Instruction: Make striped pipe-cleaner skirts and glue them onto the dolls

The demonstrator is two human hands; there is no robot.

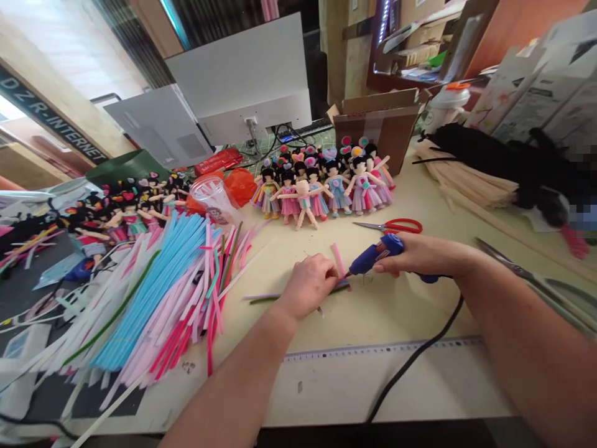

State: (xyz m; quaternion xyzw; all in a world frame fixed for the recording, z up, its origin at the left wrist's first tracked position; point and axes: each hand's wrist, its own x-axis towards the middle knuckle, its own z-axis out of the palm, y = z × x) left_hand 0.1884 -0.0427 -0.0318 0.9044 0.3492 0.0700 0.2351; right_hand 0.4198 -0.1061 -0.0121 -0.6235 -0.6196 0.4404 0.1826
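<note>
My right hand (422, 255) is wrapped around a blue glue gun (377, 254), its nozzle pointing left at a short pink straw piece (337, 259). My left hand (308, 286) is closed, pinching that pink straw piece and thin green and pink sticks (263, 298) against the cream table (396, 305). The gun's black cord (415, 358) trails off toward the table's front edge.
A pile of blue, pink and white straws (153, 286) lies at left. Finished small dolls (321, 183) stand in a group behind, more dolls (125, 208) at left. Red scissors (392, 226), a clear cup (214, 198), a cardboard box (382, 124), a ruler (382, 348), metal scissors (517, 270).
</note>
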